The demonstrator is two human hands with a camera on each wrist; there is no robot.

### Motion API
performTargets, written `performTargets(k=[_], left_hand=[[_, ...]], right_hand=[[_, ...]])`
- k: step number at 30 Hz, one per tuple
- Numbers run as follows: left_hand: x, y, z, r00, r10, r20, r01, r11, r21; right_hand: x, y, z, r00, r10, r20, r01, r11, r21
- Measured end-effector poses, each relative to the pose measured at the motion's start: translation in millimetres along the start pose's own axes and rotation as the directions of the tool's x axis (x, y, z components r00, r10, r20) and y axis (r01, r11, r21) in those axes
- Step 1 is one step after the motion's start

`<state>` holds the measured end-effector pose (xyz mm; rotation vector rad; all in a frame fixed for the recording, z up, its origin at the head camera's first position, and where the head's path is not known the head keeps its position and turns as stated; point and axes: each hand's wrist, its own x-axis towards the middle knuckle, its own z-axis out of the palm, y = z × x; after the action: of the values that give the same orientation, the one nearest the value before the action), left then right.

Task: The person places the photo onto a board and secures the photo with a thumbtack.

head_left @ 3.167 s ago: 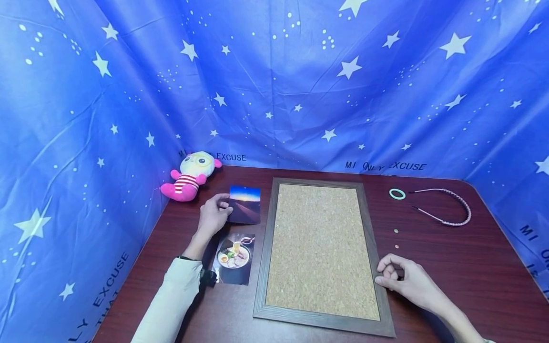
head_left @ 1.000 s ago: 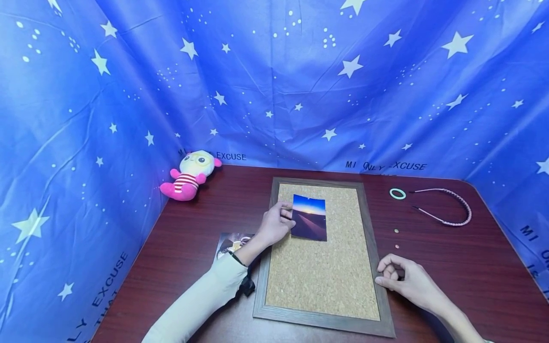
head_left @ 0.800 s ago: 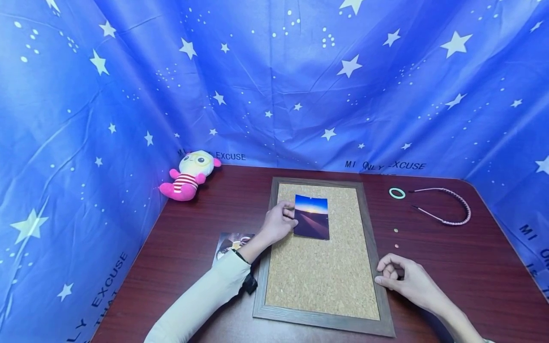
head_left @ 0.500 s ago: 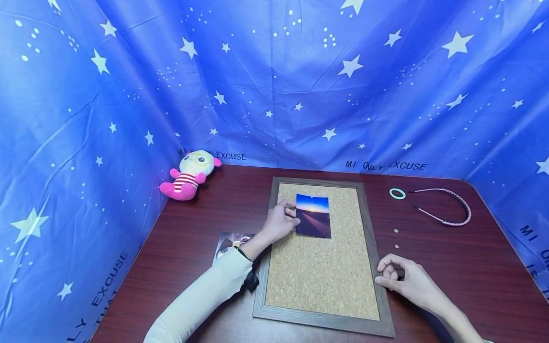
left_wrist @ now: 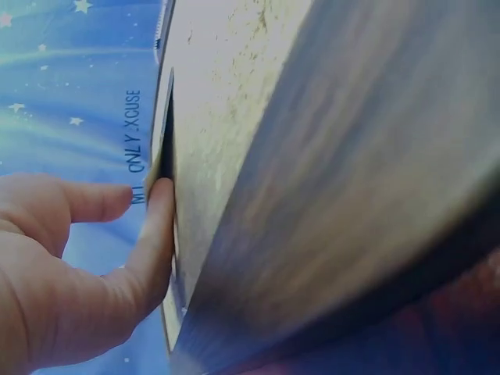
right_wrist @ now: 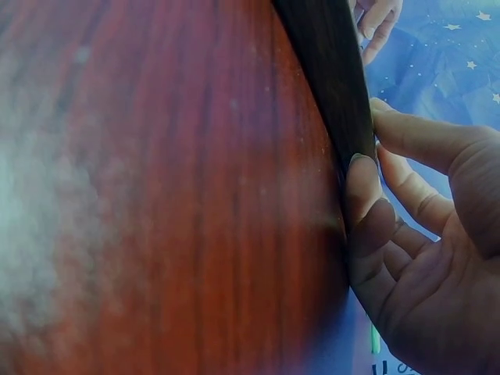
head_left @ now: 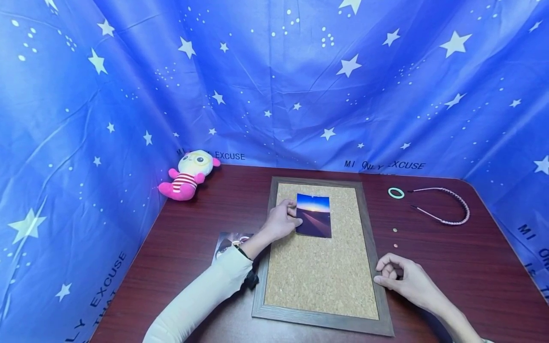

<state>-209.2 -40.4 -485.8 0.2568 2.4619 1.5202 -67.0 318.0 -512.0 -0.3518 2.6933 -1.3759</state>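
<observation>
A framed cork board [head_left: 317, 276] lies on the dark red table. On its upper part is a sunset photo [head_left: 314, 216], slightly curled. My left hand [head_left: 279, 223] pinches this photo by its left edge; in the left wrist view the photo [left_wrist: 164, 117] appears edge-on, tilted a little off the cork. My right hand [head_left: 405, 281] grips the board's right edge, thumb on top and fingers against the side of the dark frame [right_wrist: 336, 70] in the right wrist view. A second photo, of a noodle bowl [head_left: 233, 238], lies left of the board, partly hidden by my left sleeve.
Right of the board sit two small round pieces, one greenish [head_left: 395, 230] and one orange [head_left: 396, 246]. Behind them are a pale green ring [head_left: 396, 193] and a braided headband [head_left: 461, 202]. A pink plush toy [head_left: 184, 176] leans at the back left. Starry blue curtains enclose the table.
My left hand has carried the sunset photo from the table's left side onto the cork board, then shifted it slightly right. My right hand has stayed at the board's edge.
</observation>
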Motion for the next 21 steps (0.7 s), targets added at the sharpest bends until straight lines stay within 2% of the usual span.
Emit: performTargets(k=[4,9,10,12,14,15,16,18,19,20,21], left_hand=[[-1.1,1.1,-2.9,0.999,0.046,0.016,-0.048,0.993,0.109],[-5.5,1.0,-5.0,0.994,0.097,0.053,-0.106,0.972,0.210],[-5.7,-1.3,-5.3,0.992,0.109,0.063,-0.121,0.963,0.240],[-3.1,-15.4,-3.5,0.985,0.151,0.078,-0.168,0.939,0.301],[2.8,-34.9,-0.9,0.966,0.233,0.113,-0.259,0.883,0.393],[5.1,-44.2,0.0,0.953,0.270,0.138,-0.303,0.844,0.442],[4.7,-47.1,-0.5,0.942,0.285,0.176,-0.335,0.806,0.489],[-3.5,-40.2,-5.5,0.920,0.294,0.258,-0.390,0.735,0.555],[-5.4,-42.9,-7.9,0.902,0.316,0.294,-0.431,0.697,0.574],[-12.0,-36.2,-11.7,0.894,0.306,0.326,-0.445,0.677,0.586],[-13.9,-38.3,-13.3,0.885,0.311,0.347,-0.464,0.665,0.585]], right_hand=[[0.1,-1,0,1.000,-0.008,-0.002,0.008,1.000,0.000],[-0.7,0,0,1.000,-0.008,-0.009,0.008,1.000,-0.003],[-0.5,0,0,1.000,-0.008,-0.008,0.008,1.000,-0.002],[-0.2,1,0,1.000,-0.004,-0.006,0.004,1.000,-0.003],[0.0,1,0,1.000,-0.002,-0.005,0.002,1.000,-0.007],[0.0,1,0,1.000,-0.001,-0.005,0.001,1.000,-0.009],[0.0,1,0,1.000,0.001,-0.005,-0.001,1.000,-0.012],[-0.1,2,0,1.000,0.001,-0.006,-0.001,1.000,-0.020],[-0.1,2,0,1.000,0.000,-0.008,0.000,1.000,-0.023],[-0.1,2,0,1.000,-0.001,-0.009,0.000,1.000,-0.025],[-0.1,2,0,1.000,0.000,-0.008,0.000,1.000,-0.026]])
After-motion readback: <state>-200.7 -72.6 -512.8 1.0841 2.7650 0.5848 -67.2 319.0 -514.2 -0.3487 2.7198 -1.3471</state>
